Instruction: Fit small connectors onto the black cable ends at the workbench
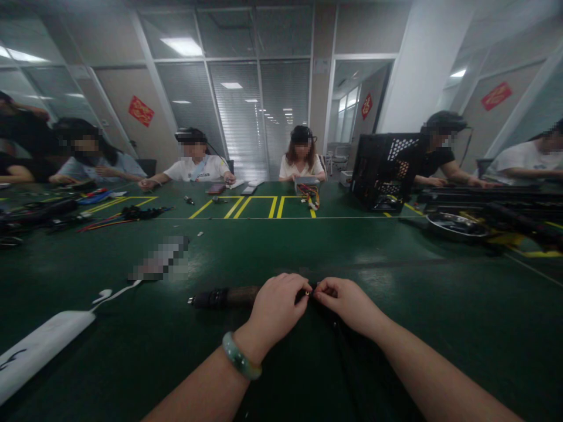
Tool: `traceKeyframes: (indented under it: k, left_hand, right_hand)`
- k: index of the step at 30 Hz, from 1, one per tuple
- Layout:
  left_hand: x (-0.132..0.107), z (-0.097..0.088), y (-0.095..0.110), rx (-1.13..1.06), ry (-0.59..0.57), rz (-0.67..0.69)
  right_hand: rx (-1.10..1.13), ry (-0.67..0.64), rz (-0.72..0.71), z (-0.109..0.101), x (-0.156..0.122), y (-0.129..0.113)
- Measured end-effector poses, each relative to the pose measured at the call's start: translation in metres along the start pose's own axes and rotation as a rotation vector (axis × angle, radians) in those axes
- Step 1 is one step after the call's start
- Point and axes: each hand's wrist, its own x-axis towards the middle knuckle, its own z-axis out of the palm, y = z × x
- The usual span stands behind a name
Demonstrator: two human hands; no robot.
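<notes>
My left hand (pixel 277 308) and my right hand (pixel 345 302) meet over the green table (pixel 281 246), both pinched on a small dark part (pixel 309 291) between the fingertips. A dark cylindrical tool (pixel 222 298) lies on the table just left of my left hand, partly hidden behind it. Dark cables (pixel 347 357) run from the pinched part toward me under my right forearm. A green bangle (pixel 240 357) sits on my left wrist.
A white device (pixel 41 346) with a cord lies at the near left. Across the table sit several people with wires (pixel 127 214), a black crate (pixel 382 173), a metal bowl (pixel 457 225) and yellow tape lines (pixel 255 206).
</notes>
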Motion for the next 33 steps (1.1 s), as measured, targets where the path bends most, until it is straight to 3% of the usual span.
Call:
traceKeyframes:
  k: [33]
  left_hand:
    - [0.0043,0.0006,0.0013,0.06,0.0,-0.011]
  right_hand:
    - [-0.035,0.037,-0.01,0.0042,0.0035,0.0011]
